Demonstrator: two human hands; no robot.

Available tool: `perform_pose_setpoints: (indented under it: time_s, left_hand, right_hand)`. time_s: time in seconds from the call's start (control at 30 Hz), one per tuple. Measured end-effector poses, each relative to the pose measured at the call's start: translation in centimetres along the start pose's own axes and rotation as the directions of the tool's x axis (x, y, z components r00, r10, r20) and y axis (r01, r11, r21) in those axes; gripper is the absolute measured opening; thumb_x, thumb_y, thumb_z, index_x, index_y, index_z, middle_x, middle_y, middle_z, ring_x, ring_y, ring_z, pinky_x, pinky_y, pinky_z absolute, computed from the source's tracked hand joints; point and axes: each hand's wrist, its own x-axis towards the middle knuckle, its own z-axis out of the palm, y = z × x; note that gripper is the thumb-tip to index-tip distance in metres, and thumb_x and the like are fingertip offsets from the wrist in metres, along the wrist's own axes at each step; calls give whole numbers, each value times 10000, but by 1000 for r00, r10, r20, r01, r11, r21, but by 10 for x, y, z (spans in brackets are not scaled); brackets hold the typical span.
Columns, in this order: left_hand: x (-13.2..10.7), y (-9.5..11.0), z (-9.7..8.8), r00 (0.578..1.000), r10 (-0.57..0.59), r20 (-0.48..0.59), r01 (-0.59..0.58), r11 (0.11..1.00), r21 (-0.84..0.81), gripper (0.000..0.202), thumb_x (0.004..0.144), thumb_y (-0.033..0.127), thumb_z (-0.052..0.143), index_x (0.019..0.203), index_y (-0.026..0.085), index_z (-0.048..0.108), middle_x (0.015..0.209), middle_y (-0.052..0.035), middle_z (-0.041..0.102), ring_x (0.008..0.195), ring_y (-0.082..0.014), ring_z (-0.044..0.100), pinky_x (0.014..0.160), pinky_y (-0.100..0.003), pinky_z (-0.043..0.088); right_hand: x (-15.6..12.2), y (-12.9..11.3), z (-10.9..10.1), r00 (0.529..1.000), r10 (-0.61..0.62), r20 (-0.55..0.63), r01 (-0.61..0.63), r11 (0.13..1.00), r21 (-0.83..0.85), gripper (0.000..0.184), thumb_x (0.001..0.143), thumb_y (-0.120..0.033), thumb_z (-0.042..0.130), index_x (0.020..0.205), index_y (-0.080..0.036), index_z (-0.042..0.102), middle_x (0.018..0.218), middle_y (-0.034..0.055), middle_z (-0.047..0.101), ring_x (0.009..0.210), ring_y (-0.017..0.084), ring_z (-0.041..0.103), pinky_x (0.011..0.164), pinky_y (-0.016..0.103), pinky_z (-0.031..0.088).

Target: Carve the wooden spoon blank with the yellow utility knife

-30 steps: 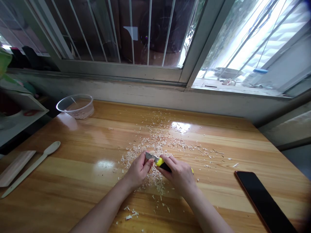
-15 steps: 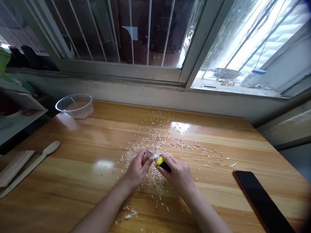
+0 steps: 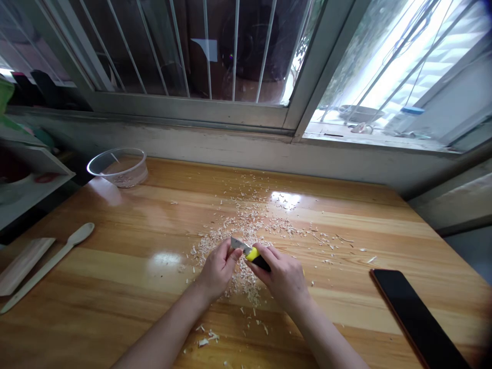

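Note:
My right hand [image 3: 282, 277] is closed round the yellow and black handle of a utility knife [image 3: 249, 253], its blade pointing left. My left hand [image 3: 219, 269] is curled round a small piece of wood that is almost fully hidden by the fingers, and the blade tip rests against it. Both hands hover just above a scatter of pale wood shavings [image 3: 246, 225] in the middle of the wooden table [image 3: 134, 241].
A clear plastic bowl [image 3: 117, 167] stands at the back left. A wooden spoon [image 3: 48, 265] and a flat wooden slat [image 3: 23, 264] lie at the left edge. A dark phone [image 3: 417, 318] lies at the right front. Window bars and a sill run behind the table.
The hands have stayed in place over the shavings. The knife blade shifted slightly against the piece in the left hand.

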Motion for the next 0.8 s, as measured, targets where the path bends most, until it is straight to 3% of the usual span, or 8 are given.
perform_pose_setpoints:
  time_s: [0.07, 0.27, 0.4, 0.5, 0.6, 0.7, 0.8]
  left_hand:
    - [0, -1, 1, 1000, -6, 5, 6, 1000, -12, 250, 888, 402, 485, 866, 169, 572, 735, -1, 558, 660, -145, 511, 648, -263, 408]
    - [-2, -8, 3, 995, -44, 89, 60, 982, -177, 428, 881, 478, 457, 1164, 159, 490, 681, 26, 493, 545, -102, 442, 531, -221, 393]
    - [-1, -13, 4, 990, -65, 121, 88, 977, -195, 390, 870, 517, 448, 983, 152, 529, 563, 68, 429, 444, -76, 374, 435, -193, 320]
    - [0, -13, 3, 994, -65, 84, 78, 984, -161, 324, 873, 487, 467, 778, 177, 489, 529, 75, 427, 429, -68, 353, 421, -183, 287]
    - [-1, -10, 1, 997, -54, 49, 60, 991, -123, 303, 874, 439, 499, 712, 185, 465, 545, 70, 438, 453, -70, 369, 445, -183, 304]
    - [-2, -6, -1, 998, -38, 40, 42, 994, -104, 241, 873, 413, 513, 849, 175, 540, 649, 39, 512, 505, -81, 412, 494, -196, 351]
    - [-2, -5, -1, 999, -21, 35, 24, 996, -85, 338, 887, 411, 482, 1129, 179, 523, 922, -44, 598, 594, -104, 480, 579, -230, 415]
  right_hand:
    - [1, 0, -1, 1000, 5, -6, -4, 1000, 22, 472, 954, -525, 293, 1070, -179, 593, 833, 45, 690, 596, 146, 623, 514, 242, 357]
    - [1, 1, -3, 998, -56, 30, 54, 997, 48, 464, 947, -536, 301, 1004, -195, 611, 764, 27, 675, 605, 152, 622, 508, 244, 353]
    - [1, -1, -3, 999, -43, 25, 43, 999, 16, 452, 951, -523, 302, 1040, -199, 605, 761, 20, 674, 593, 153, 620, 502, 249, 349]
    - [0, -1, -2, 1000, -13, 2, 13, 1000, -3, 463, 950, -528, 299, 1043, -192, 604, 777, 28, 681, 574, 152, 617, 492, 248, 346]
    - [0, -1, -3, 1000, 1, -8, -1, 1000, 20, 455, 951, -523, 304, 1041, -189, 600, 804, 36, 686, 583, 146, 624, 497, 239, 355]
    - [1, -1, -3, 1000, -22, -4, 22, 999, 45, 465, 953, -525, 291, 1046, -186, 595, 819, 40, 688, 591, 145, 629, 505, 235, 364]
    - [1, -1, -2, 999, -41, 14, 41, 998, 39, 469, 950, -534, 288, 1020, -192, 602, 787, 33, 683, 578, 151, 624, 492, 241, 356]
